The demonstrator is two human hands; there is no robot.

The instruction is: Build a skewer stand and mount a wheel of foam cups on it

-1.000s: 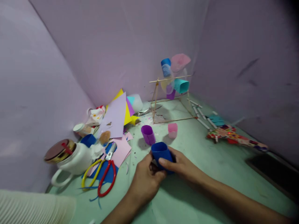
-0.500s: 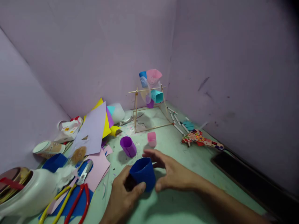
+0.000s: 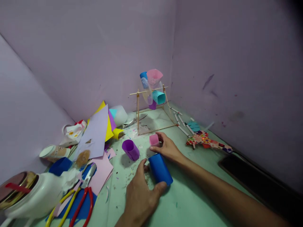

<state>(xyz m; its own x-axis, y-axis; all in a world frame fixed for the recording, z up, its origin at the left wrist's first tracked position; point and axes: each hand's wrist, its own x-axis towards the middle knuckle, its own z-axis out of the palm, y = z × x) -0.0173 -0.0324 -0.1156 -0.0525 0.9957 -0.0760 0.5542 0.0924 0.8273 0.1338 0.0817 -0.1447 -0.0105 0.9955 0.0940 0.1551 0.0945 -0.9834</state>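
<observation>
A blue paper tube [image 3: 161, 170] lies tilted on the table top, in front of my left hand [image 3: 143, 192]. The thumb of that hand overlaps the tube's near end, while its other fingers are spread at the left, apart from the tube. Farther off, my right hand [image 3: 169, 146] has its thumb and fingers around a small pink paper tube [image 3: 154, 140], which stands on the table. To the left, a purple paper tube [image 3: 131, 150] leans with its opening upward.
Behind stands a stick frame [image 3: 138, 113] carrying a clear wheel with coloured paper cups. Scissors [image 3: 88, 189], paper sheets [image 3: 93, 132] and a white pot [image 3: 42, 192] crowd the left. A patterned object [image 3: 203, 140] and a dark strip [image 3: 251, 179] lie at right.
The blue tube has gone from upright to tilted, and my left hand has opened away from it. My right hand has moved forward from beside the blue tube to the pink one.
</observation>
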